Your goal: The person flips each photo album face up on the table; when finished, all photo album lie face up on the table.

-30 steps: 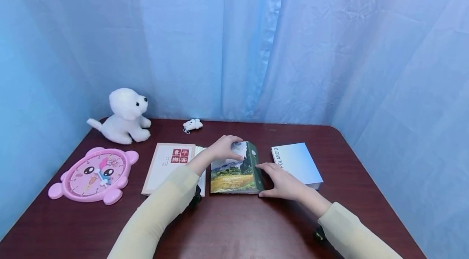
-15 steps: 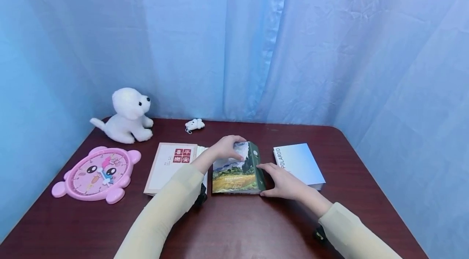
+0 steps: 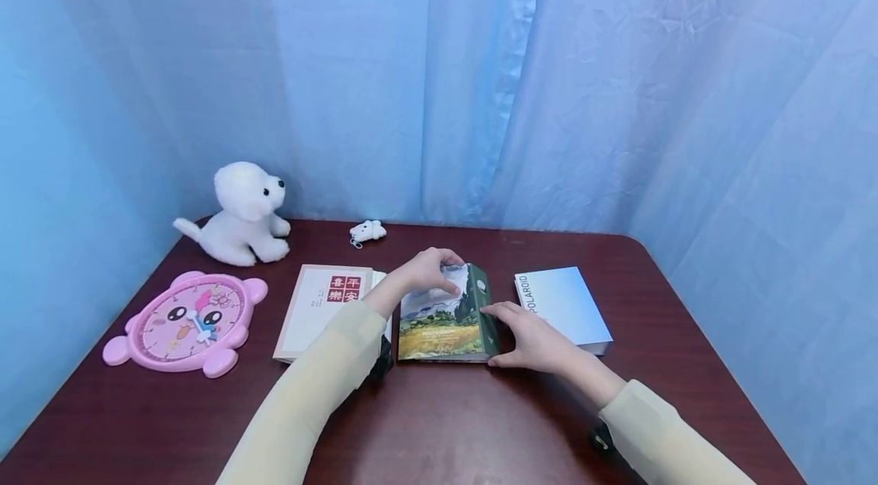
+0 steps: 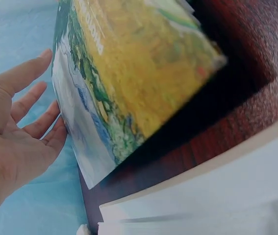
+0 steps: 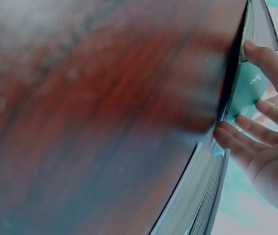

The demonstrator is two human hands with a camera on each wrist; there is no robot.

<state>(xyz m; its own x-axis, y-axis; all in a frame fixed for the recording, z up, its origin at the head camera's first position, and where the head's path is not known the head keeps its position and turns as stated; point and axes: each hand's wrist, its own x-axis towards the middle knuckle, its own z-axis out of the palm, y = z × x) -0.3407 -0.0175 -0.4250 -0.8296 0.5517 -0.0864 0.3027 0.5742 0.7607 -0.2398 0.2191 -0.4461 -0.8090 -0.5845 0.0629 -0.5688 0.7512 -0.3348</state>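
A photo album with a painted landscape cover and green spine lies on the table in front of me. My left hand is at its far edge. In the left wrist view, the left fingertips touch that edge, slightly bent. At the spine is my right hand, thumb near the front corner and fingers along the green side. The right wrist view shows the right fingertips against the green spine. Neither hand curls around the album.
Left of the album lies a white book with red characters; right, a thick pale-blue book marked POLAROID. A pink clock, a white plush dog and a small white trinket stand farther out on the dark table.
The head view has turned slightly, so most things appear a little farther right. Both hands stay at the album, which shows no clear movement on the table.
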